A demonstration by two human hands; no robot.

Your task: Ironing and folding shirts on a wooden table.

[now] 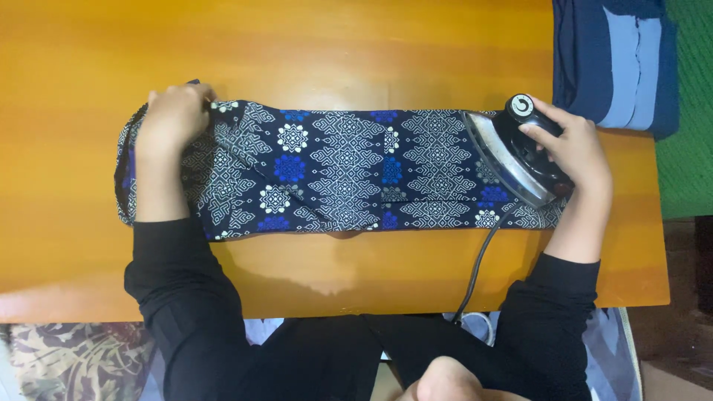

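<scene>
We observed our right hand (pixel 575 152) clamped on the iron (pixel 520 152), tilted on the patterned cloth (pixel 342 171). Our left hand (pixel 174 111) pressed flat (fingers apart) on the cloth's far end, atop the orange worktop (pixel 334 52).

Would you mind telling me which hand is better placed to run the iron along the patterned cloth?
The right hand: it already grips the iron, tilted at the cloth's right end. The left hand is pressing down the far left end, probably best left steadying it.
</scene>
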